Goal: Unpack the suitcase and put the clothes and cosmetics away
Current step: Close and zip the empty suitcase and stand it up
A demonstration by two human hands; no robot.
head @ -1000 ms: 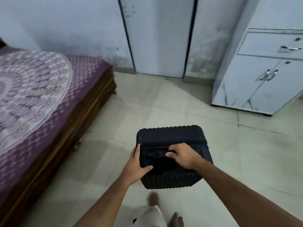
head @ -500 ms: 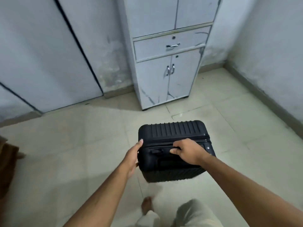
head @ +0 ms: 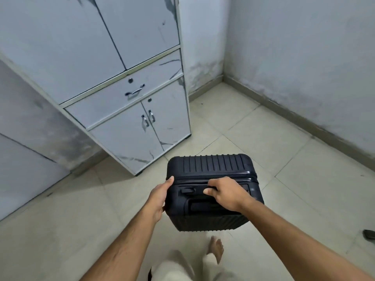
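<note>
The black suitcase (head: pixel 213 191) is up off the tiled floor (head: pixel 263 138), carried in front of the person just short of the tall pale cupboard (head: pixel 125 94), and the way it is held is what worries me. The right hand (head: pixel 227 194) has its fingers curled round the top carry handle and seems to take most of the weight; the left hand (head: pixel 160 196) only presses flat against the left side wall, fingers fairly straight with the tips over the top corner, steadying rather than gripping. If the case swings, that flat palm could slide on the hard shell and the load would twist on one wrist. A bare foot (head: pixel 216 247) sits right under the lower edge (not a good place for toes), so a slip or a hasty set-down could land on it, and the smooth tiles could let the case skid when it comes down. The shell looks like rigid moulded plastic, boxy with rounded corners and raised parallel ribs, faintly glossy along the zip seam, which is still closed, so nothing is unpacked yet. The cupboard has flat marble-patterned doors, a drawer and small curved metal handles (head: pixel 135 91). A small dark thing (head: pixel 369 234) lies at the right edge; I cannot tell what it is.
</note>
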